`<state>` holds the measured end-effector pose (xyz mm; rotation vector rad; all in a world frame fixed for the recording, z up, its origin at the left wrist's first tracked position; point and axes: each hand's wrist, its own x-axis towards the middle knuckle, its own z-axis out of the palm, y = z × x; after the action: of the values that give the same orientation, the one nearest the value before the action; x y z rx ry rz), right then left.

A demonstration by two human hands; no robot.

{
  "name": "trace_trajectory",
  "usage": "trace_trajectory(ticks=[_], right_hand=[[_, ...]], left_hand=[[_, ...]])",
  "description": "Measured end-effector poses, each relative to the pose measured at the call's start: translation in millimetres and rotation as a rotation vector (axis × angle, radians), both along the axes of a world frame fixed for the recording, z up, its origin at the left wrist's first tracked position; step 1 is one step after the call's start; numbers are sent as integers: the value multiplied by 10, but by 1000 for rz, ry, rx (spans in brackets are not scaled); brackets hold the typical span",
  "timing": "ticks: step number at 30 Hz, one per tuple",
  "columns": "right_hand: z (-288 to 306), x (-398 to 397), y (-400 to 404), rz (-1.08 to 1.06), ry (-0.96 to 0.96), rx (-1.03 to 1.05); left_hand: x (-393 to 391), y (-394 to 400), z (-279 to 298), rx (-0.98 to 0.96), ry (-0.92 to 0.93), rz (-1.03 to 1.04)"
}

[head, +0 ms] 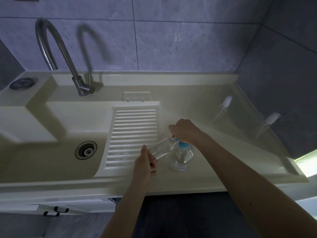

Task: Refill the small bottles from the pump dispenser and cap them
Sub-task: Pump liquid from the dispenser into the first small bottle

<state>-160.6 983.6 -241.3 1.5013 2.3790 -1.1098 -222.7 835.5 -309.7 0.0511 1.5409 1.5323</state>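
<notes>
Left hand [145,162] grips tilted small bottle [162,148]; right hand [186,130] apparently pressing pump dispenser [181,158].

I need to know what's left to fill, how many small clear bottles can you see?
3: one small clear bottle tilted in the left hand; two white-capped ones by the right wall.

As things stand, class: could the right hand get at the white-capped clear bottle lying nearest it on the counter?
Probably yes: the white-capped clear bottle lies on bare counter beyond the right hand, nothing between. But that hand is pressing the blue-topped pump dispenser and must let go first.
</notes>
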Motion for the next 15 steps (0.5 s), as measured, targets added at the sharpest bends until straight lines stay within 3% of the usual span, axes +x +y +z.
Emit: trace_trajectory(ticks=[8, 11, 15], right_hand=[[77, -15, 15, 42, -2, -149], [89, 8, -1, 98, -29, -108], [6, 8, 12, 2, 7, -4]], left_hand=[[18, -16, 32, 42, -11, 9], [25, -26, 33, 62, -9, 10], [40, -19, 5, 58, -31, 25]])
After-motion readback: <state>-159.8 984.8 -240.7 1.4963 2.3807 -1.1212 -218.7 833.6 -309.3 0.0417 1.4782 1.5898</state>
